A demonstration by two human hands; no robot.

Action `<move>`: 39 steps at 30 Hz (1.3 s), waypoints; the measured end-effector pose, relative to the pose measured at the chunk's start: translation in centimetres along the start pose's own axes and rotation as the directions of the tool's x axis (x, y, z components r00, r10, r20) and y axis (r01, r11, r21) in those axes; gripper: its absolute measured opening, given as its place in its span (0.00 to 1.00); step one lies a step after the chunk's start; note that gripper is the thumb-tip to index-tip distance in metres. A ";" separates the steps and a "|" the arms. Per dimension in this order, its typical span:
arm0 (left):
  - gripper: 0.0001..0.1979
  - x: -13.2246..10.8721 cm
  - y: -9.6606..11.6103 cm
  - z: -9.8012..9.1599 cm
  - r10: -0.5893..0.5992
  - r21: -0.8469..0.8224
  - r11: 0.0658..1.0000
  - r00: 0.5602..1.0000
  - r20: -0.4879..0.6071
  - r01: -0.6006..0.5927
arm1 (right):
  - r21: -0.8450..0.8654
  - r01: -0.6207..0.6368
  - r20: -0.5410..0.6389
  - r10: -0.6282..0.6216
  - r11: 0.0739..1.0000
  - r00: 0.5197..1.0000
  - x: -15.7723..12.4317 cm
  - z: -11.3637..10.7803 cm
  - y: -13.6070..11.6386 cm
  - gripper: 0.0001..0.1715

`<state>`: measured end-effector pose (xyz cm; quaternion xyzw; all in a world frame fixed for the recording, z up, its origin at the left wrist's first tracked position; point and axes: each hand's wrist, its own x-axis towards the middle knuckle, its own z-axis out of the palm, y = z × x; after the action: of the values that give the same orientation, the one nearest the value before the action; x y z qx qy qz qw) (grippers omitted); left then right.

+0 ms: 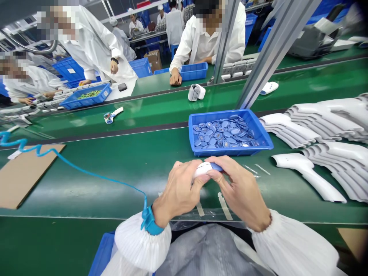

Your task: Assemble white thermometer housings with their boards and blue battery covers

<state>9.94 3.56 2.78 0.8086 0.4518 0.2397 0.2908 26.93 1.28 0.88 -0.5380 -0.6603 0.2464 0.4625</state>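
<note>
In front of me, just below the blue bin, my left hand (184, 188) is closed round a small white plastic housing (202, 168). The fingers and thumb of my right hand (237, 186) grip its right end, where a blue plastic piece (216, 167) shows. My fingers cover much of both parts, so I cannot tell how they join. Beyond my hands, the blue bin (230, 151) holds many small oval blue plastic pieces (222, 132). A blue wrist strap (151, 221) with a coiled cord sits on my left wrist.
White gun-shaped shells (310, 174) lie stacked at the right. A metal post (266, 57) rises behind the bin. Cardboard (27, 174) lies at the left. White devices (197, 92) rest on the green belt (149, 108). Co-workers (207, 42) sit and stand across it.
</note>
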 end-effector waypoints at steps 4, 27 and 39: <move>0.10 0.2 -0.5 0.7 0.117 0.125 0.986 0.993 -0.022 -0.113 | -0.043 0.038 -0.032 -0.040 0.998 0.999 -0.6 -0.2 0.9 0.10; 0.13 -2.4 -3.9 1.7 -0.076 -0.099 0.995 0.787 -0.612 0.019 | 0.050 -0.874 0.573 0.703 0.484 0.422 -1.8 1.5 -0.1 0.33; 0.26 2.7 -6.9 2.3 -0.284 0.003 0.941 0.791 -0.541 0.339 | -0.525 0.103 0.539 0.236 0.845 0.809 -2.3 6.3 0.3 0.27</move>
<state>8.57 8.24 -3.27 0.6378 0.6530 0.3804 0.1483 21.48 0.26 -3.00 -0.5657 -0.7912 0.2244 0.0606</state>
